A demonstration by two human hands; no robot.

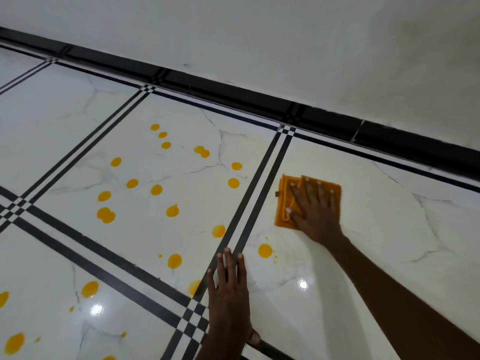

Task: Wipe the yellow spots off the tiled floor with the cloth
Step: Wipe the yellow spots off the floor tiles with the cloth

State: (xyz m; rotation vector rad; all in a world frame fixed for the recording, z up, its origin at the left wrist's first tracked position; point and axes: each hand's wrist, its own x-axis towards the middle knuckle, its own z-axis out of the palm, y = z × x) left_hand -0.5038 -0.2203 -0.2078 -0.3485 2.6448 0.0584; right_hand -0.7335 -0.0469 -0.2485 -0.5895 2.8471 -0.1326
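Well, the cloth (307,201) lies folded on the white tile just right of the double black stripe (257,203), with the right hand (315,211) pressing it flat, fingers straight and spread. The left hand (230,289) rests flat on the floor (389,229) nearer the person, fingers straight, holding nothing. One spot (265,250) sits between the two hands; most of the spots (172,210) are scattered on the tile left of the stripe, more lower left.

I'd worry about smearing: a sweep dragged through several drops could streak yellow across the glossy tile, and the cloth's own orange may make it hard to judge how loaded it is. The propping hand might slip on wet tile or land in a drop; one seems partly hidden beside it.

The black skirting (259,97) and wall (285,35) close off the far side; leftward the floor lies open.
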